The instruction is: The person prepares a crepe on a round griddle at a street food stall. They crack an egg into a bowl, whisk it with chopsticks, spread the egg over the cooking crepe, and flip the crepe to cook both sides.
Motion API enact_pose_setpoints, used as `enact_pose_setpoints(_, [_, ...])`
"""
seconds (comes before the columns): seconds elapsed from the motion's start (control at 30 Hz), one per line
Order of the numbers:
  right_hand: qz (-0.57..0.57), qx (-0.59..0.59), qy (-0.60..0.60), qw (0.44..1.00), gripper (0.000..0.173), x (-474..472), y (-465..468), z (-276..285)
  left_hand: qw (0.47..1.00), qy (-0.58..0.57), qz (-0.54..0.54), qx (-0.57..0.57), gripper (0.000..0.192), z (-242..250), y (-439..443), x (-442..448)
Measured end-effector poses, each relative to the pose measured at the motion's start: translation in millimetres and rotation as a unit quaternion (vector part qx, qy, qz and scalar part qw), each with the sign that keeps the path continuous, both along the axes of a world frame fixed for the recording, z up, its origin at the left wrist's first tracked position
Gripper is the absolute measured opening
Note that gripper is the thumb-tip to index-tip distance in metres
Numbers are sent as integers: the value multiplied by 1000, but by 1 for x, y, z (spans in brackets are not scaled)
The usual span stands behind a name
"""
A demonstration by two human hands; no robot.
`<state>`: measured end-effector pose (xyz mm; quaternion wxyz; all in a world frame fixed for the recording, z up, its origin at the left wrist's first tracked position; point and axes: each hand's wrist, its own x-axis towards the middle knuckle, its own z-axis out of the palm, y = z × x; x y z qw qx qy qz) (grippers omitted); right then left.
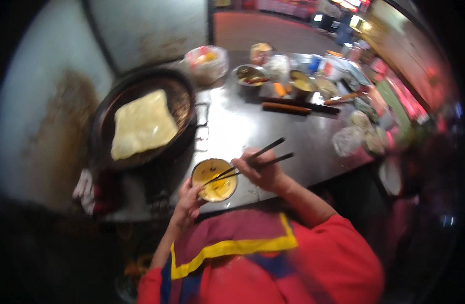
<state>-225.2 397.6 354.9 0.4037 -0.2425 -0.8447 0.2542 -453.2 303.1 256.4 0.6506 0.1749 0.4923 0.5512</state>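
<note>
My left hand (189, 197) grips the rim of a small bowl (209, 170) near the table's front edge. Yellow beaten egg (219, 188) lies in the bowl. A pair of dark chopsticks (270, 146) is held in my right hand (258, 168), their tips down in the egg. To the left, a pale square flatbread (143, 127) with a shiny surface lies in a large round dark pan (186, 87).
Along the back of the steel table (232, 117) stand a plastic-lined container (206, 66), a metal pot (250, 87) and a cup of yellowish paste (301, 84). A wooden-handled tool (285, 108) lies before them. Plastic bags (347, 141) are at the right. A metal wall (152, 34) stands behind the pan.
</note>
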Motion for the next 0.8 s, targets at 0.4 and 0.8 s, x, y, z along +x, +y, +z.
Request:
enact_pose_setpoints(0.4, [97,-415,-55,903,33,1,91,-59,986,-75,148,27,37,-7,-51,-6])
enact_pose_setpoints(0.8, [215,-418,-97,877,29,-34,130,-80,971,-187,139,49,40,-20,-64,-3])
